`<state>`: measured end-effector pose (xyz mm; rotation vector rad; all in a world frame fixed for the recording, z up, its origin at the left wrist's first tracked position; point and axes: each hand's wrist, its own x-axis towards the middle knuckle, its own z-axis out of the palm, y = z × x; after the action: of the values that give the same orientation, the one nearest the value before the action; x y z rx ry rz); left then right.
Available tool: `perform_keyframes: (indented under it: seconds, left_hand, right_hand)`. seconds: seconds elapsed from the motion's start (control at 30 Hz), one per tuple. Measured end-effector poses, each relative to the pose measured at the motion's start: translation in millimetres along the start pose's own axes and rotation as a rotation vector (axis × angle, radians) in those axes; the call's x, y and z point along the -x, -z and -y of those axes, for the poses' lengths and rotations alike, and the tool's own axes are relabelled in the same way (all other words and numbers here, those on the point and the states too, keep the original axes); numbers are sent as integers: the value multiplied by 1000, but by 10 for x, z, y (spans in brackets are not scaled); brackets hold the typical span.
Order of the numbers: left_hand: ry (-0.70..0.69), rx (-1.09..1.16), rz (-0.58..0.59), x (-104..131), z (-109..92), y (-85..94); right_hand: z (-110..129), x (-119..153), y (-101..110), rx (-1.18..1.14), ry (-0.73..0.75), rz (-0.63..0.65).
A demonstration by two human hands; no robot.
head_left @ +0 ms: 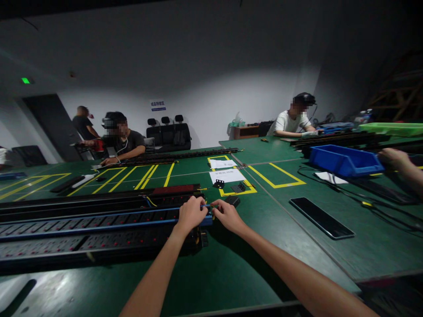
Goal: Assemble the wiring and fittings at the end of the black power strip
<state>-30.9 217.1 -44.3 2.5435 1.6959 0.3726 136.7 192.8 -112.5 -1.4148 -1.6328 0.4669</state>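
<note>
Long black strips with blue edges lie across the left of the green table, dotted with small red parts. At the right end of the blue-edged strip, my left hand is closed with its fingers pressed on the blue edging. My right hand pinches at the tip of that edging, just beyond the strip's end; what lies between its fingertips is too small to tell. A black block rests right behind my right hand. Small black brackets sit behind it, near white paper sheets.
A phone lies to the right, with black cables and a blue bin beyond it. Another person's hand reaches in at the far right. Two people work across the table.
</note>
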Motion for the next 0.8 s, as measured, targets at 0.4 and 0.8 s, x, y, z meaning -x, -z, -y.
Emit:
perform_keyframes:
  seconds: [0.4, 0.8]
  left_hand:
    - [-18, 24, -24, -13, 27, -24]
    - [-27, 15, -42, -37, 59, -84]
  right_hand:
    - [-4, 2, 1, -4, -10, 12]
    - [8, 3, -2, -3, -15, 7]
